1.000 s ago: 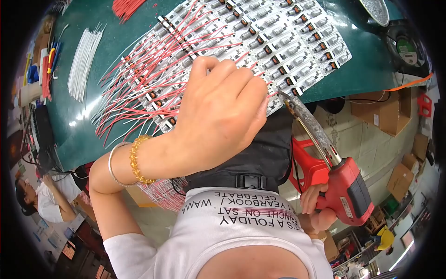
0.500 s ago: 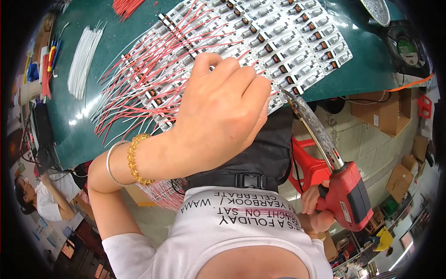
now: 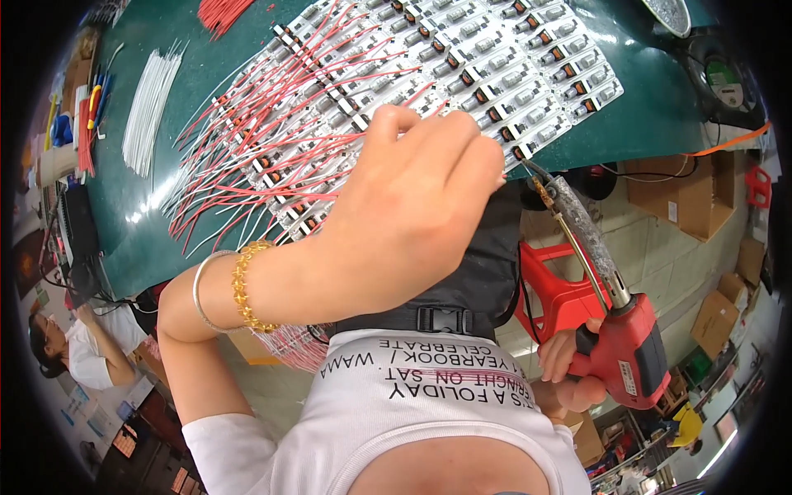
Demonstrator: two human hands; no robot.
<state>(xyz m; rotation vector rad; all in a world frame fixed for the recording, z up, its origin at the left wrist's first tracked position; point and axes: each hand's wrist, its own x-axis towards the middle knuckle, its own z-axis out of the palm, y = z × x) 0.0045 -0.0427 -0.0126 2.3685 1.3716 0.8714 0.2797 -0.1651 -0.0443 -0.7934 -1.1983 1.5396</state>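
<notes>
My left hand [image 3: 421, 202] is closed, fingers pinched over the near edge of a panel of small white circuit boards [image 3: 516, 103]. Whatever it grips is hidden behind the fingers. My right hand [image 3: 569, 367] wraps around the red and black handle of a soldering gun [image 3: 631, 355]. The gun's long barrel points up and its tip is close to the panel's near right corner, beside my left fingertips; contact cannot be made out. Many red and white wires [image 3: 272, 157] fan out across the left half of the panel.
On the green table [image 3: 111, 223] lie a bundle of white wires [image 3: 151, 111] and a bundle of red wires [image 3: 223, 15]. A black fan-like device [image 3: 722, 82] stands at the right. Below are a red stool [image 3: 549, 280] and a cardboard box [image 3: 685, 198]. Another person [image 3: 91, 351] sits at far left.
My left hand has shifted a little to the right along the panel's near edge. The soldering gun, in my right hand, has also moved slightly right.
</notes>
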